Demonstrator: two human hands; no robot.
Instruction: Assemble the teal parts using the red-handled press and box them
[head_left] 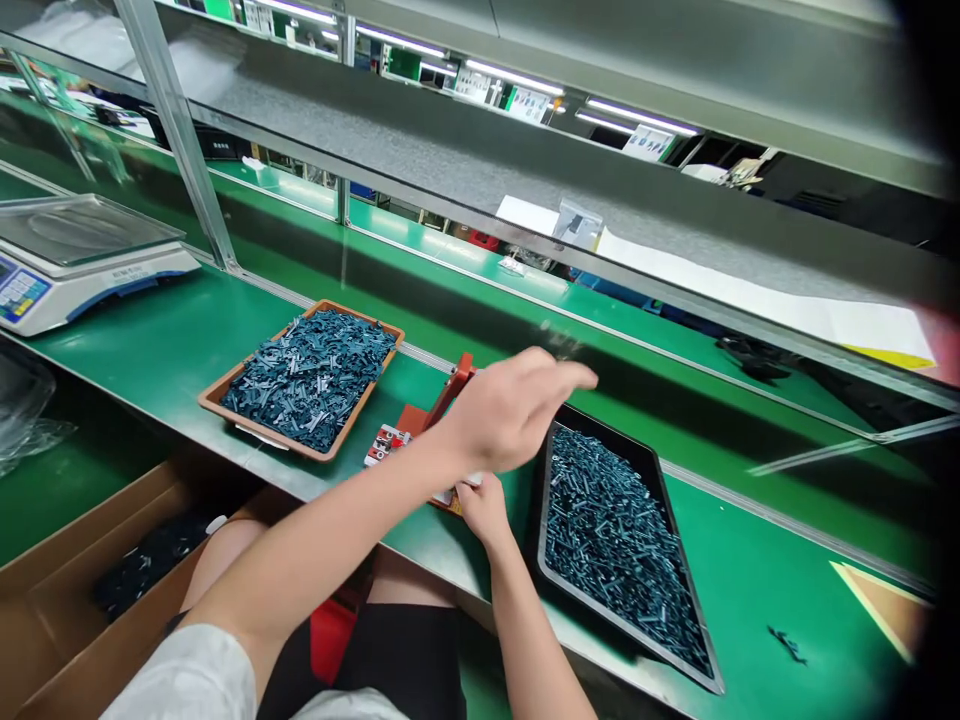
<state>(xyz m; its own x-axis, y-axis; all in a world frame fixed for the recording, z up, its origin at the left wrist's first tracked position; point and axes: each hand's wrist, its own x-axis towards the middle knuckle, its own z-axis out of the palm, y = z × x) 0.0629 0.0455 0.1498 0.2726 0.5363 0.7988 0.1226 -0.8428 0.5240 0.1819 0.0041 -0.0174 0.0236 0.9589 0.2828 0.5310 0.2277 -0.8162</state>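
My left hand [517, 405] is raised above the red hand press [448, 392], reaching across toward the black tray [541, 540]. Its fingers are bunched and point right; anything between them is hidden. Below it, my right hand [484, 508] is closed at the front of the press, fingertips at a small pale part that I cannot make out. Small dark pieces [611, 530] fill the black tray, right of both hands. To the left of the press, an orange-brown tray [337, 445] holds a heap of flat dark pieces [311, 375]. My left hand and forearm hide part of the press.
A weighing scale [90, 245] sits at the far left of the green bench [187, 350]. An open cardboard box [52, 600] with dark pieces is below the bench edge. Loose dark bits [787, 644] lie at the right. A metal-framed shelf [450, 210] runs behind the bench.
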